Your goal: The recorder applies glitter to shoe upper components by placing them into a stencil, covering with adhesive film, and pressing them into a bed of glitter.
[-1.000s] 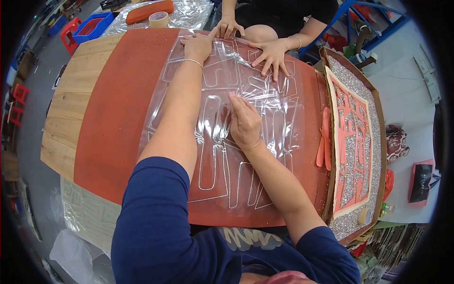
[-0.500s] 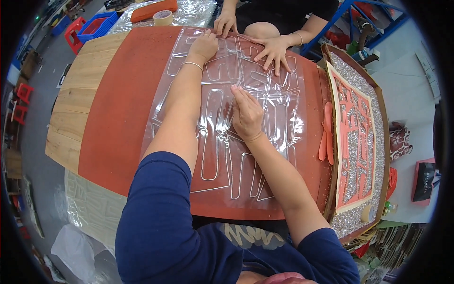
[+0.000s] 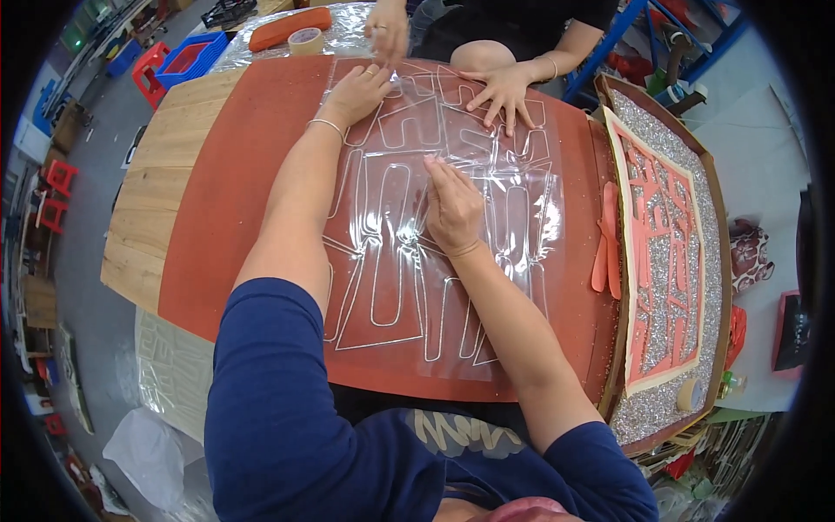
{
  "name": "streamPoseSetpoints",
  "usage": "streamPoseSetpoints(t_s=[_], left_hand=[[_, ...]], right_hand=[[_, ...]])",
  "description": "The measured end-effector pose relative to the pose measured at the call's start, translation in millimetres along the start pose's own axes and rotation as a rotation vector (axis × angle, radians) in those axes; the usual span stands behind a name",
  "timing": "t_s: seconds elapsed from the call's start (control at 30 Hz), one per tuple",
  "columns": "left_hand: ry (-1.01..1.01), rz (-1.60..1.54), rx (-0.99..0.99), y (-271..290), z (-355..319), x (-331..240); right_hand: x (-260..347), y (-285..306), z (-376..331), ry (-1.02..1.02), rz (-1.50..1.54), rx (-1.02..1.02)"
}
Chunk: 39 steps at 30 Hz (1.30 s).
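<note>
A clear plastic sheet (image 3: 396,300) with silvery outlined shapes lies on a reddish-brown board (image 3: 235,200). My left hand (image 3: 358,94) rests near the sheet's far left part, fingers stretched forward and holding nothing. My right hand (image 3: 456,207) stands on its edge at the middle of the sheet, its fingers straight and close together. Across the board, a co-worker's hand (image 3: 503,94) is spread flat on the sheet's far right part. That person's other hand (image 3: 387,33) is blurred, just beyond my left fingertips.
To the right, a tray of glittery granules (image 3: 648,422) bears a cream-framed cutout panel (image 3: 706,322). Coral strips (image 3: 606,244) lie beside it. Wooden planks (image 3: 165,174) extend left. A tape roll (image 3: 306,40) and an orange-red case (image 3: 290,29) sit at the back.
My left hand has moved left and slightly nearer. The co-worker's hand beside it has shifted left, away from the sheet. The sheet's left side has shifted rightward. My right hand stays in place.
</note>
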<state>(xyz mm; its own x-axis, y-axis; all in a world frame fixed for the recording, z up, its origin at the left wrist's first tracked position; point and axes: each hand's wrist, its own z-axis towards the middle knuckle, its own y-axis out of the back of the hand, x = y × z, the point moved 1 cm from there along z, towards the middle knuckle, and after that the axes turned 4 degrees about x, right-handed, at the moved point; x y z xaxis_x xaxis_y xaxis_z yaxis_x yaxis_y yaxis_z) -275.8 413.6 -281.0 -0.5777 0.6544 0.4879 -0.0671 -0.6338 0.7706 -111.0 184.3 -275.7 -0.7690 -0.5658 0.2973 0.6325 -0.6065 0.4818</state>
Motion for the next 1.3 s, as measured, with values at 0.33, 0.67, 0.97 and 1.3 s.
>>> streamPoseSetpoints(t_s=[0.33, 0.67, 0.97, 1.3], left_hand=[[-0.026, 0.095, -0.111, -15, 3, -2], [0.052, 0.145, -0.147, -13, 4, -6], [0.118, 0.082, -0.146, -20, 3, -5], [0.168, 0.103, -0.112, -15, 6, -5]], right_hand=[[-2, 0, -1, -0.017, 0.028, 0.004], [-1, -1, 0, -0.019, -0.006, 0.033], [-4, -1, -1, -0.017, 0.028, -0.018], [-5, 2, 0, -0.039, 0.037, -0.027]])
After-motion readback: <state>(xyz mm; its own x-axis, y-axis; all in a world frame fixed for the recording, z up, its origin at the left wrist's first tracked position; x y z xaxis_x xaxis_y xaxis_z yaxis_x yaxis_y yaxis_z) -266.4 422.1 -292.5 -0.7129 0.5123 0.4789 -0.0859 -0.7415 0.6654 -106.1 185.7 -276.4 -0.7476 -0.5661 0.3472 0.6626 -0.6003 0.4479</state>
